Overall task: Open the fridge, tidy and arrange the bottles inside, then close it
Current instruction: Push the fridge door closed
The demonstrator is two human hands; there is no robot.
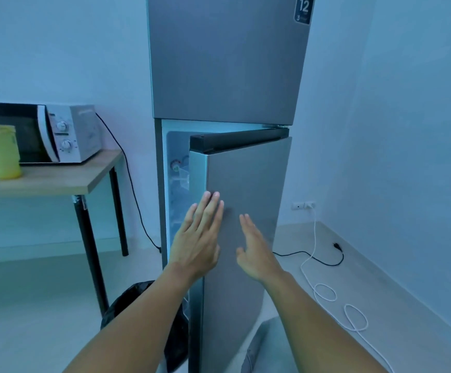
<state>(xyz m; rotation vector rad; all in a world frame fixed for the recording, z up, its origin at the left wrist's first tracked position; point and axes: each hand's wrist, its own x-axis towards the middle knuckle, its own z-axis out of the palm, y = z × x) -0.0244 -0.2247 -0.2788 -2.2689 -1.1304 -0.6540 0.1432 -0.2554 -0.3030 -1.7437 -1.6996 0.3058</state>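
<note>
Both forearms are bare right down to the bottom edge of the view, with no sleeve, watch, ring or glove showing on the left hand (196, 243) or the right hand (256, 251), each of which has slim, straight fingers.

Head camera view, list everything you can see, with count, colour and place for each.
fridge: one, grey, centre; lower door ajar
microwave: one, white and black, on table at left
cup: one, yellow-green, on table before microwave
table: one, wood top, black legs, left
black bag: one, floor beside fridge
white cable: one, floor at right
black cable: one, floor at right
left hand: flat on lower door edge
right hand: open, at lower door
</note>
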